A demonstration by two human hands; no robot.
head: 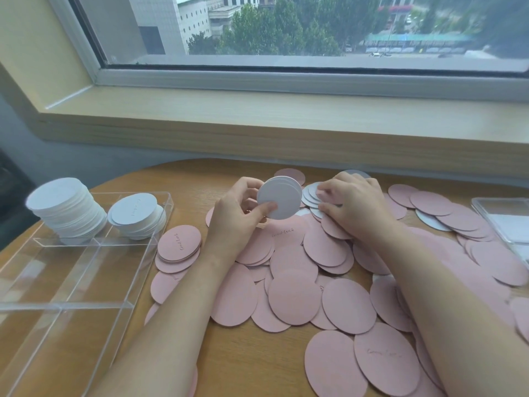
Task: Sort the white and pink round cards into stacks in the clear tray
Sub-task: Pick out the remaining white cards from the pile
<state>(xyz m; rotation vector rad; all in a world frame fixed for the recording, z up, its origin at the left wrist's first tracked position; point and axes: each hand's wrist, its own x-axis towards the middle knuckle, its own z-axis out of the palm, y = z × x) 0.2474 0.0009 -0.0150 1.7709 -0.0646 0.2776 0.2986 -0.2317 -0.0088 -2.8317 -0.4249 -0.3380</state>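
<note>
White cards [282,200] | face toward camera, tilted | pinched by left hand [239,213]

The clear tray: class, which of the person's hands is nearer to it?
Left. The left hand, gripping white cards, is just right of the clear tray; the right hand is farther right.

Left hand [240,213] fingers curled gripping; right hand [355,204] palm-down, fingers bent
</note>
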